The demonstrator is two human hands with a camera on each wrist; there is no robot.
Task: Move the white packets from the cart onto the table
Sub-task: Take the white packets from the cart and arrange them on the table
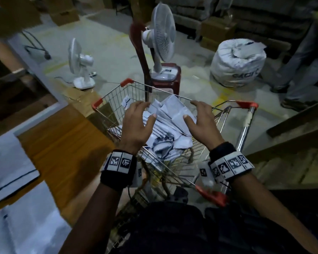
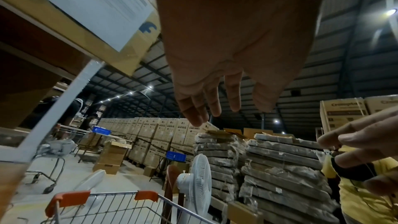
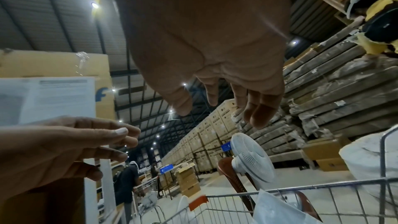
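A heap of white packets (image 1: 170,123) fills the wire cart (image 1: 110,99) with orange corners, straight in front of me. My left hand (image 1: 136,118) hovers over the left side of the heap, fingers spread, holding nothing. My right hand (image 1: 198,116) hovers over the right side in the same way. In the left wrist view the left hand (image 2: 215,105) shows straight fingers above the cart rim (image 2: 103,195). In the right wrist view the right hand (image 3: 226,101) is empty above a packet (image 3: 277,210) in the cart. The wooden table (image 1: 62,147) lies to my left with white packets (image 1: 9,167) on it.
Beyond the cart stand a white fan (image 1: 162,43) on a red stool (image 1: 167,77), a second fan (image 1: 79,65) on the floor and a full white sack (image 1: 239,65). A person's legs (image 1: 301,66) are at the far right. Stacked boxes (image 2: 155,134) line the hall.
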